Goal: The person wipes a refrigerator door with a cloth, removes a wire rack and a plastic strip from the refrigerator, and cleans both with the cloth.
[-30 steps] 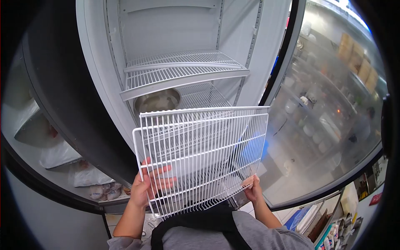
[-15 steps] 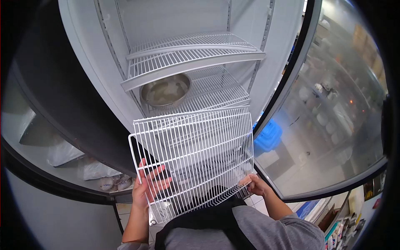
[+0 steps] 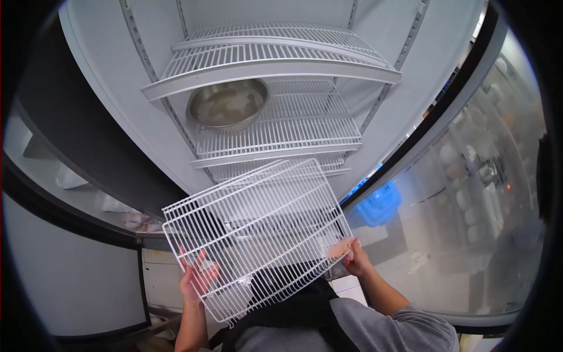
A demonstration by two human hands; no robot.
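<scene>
A loose white wire rack (image 3: pixel 258 234) is held tilted in front of my body, its left side lower than its right. My left hand (image 3: pixel 198 278) grips its left edge, with the fingers showing behind the wires. At the right edge, my right hand (image 3: pixel 352 256) is closed round the rim. Beyond the rack, an open refrigerator holds an upper wire shelf (image 3: pixel 275 56) and a lower wire shelf (image 3: pixel 305 120). A round metal bowl (image 3: pixel 229 104) sits at the left of the lower shelf.
A glass door (image 3: pixel 463 205) stands open at the right, with a blue container (image 3: pixel 379 204) seen through or beside it. On the left are a dark door edge (image 3: pixel 88 129) and another compartment with plastic-wrapped items (image 3: pixel 138 220). Slotted rails (image 3: pixel 138 44) line the refrigerator walls.
The rack has turned, its left side dropping and shifting left, with both hands still on it. My left hand has moved down slightly. The view has shifted, showing the shelves larger and higher.
</scene>
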